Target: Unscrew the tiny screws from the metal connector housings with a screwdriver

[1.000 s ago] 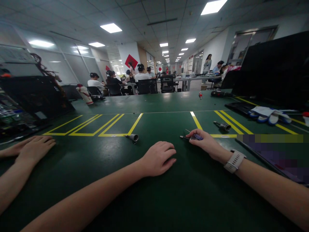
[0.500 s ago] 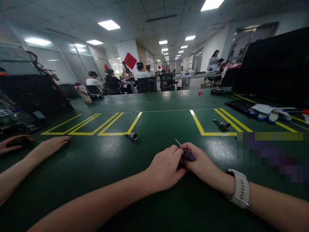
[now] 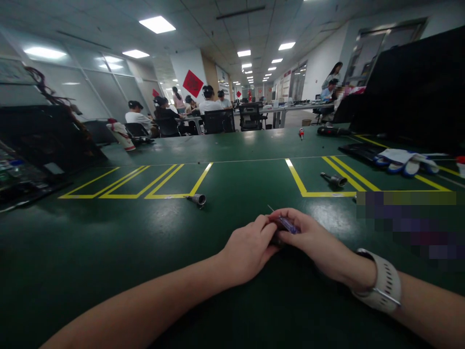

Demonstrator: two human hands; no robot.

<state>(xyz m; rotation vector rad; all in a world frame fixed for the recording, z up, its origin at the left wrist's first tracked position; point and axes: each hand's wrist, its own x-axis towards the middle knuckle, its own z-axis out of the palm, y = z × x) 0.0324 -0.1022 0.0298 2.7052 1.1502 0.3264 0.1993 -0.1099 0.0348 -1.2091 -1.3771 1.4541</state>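
Note:
My right hand (image 3: pixel 312 236) is closed around a small screwdriver (image 3: pixel 288 225) with a translucent purple handle. Its thin metal shaft points up and away, past the fingertips. My left hand (image 3: pixel 247 248) meets it just above the green table, fingers curled and touching the right fingers. Something dark shows between the two hands, mostly covered, and its kind cannot be made out. Ahead to the left lies a grey metal part with a cup-shaped end and a narrow stem (image 3: pixel 198 199). A similar metal part (image 3: pixel 336 180) rests ahead to the right.
Yellow tape outlines mark the green table (image 3: pixel 250 179). White-and-blue gloves (image 3: pixel 405 161) lie on a black item at the right. A dark power tool (image 3: pixel 332 131) and a small red-handled tool (image 3: pixel 301 134) are farther back. Dark screens stand on both sides; several people sit beyond.
Another person's hands at the left have gone out of view. My right hand has turned slightly, so more of the purple handle shows. The view has tilted down a little.

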